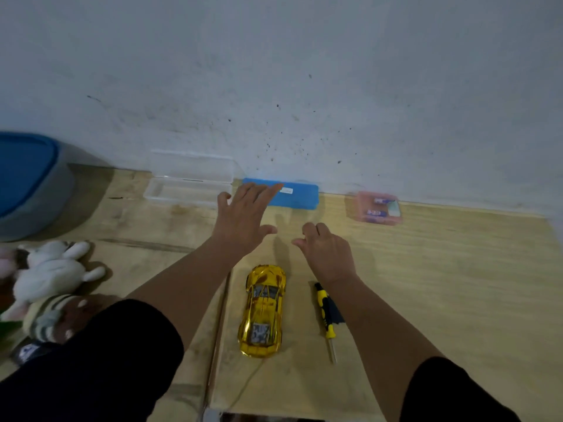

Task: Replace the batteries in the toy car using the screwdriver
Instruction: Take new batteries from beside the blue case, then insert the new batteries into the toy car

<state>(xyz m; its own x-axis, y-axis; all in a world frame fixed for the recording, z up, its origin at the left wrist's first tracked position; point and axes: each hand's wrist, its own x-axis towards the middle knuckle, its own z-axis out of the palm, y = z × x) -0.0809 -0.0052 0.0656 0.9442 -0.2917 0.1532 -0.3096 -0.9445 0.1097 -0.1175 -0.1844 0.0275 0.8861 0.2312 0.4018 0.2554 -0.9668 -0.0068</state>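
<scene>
Head view of a wooden table set against a white wall. The yellow toy car lies upright at near centre, its length running near to far. The screwdriver, yellow and black, lies just right of it, tip pointing near. The left hand reaches far with fingers spread, holding nothing, its fingertips overlapping the blue case. The right hand hovers with fingers loosely curled, empty. A pink box holding batteries sits far right.
</scene>
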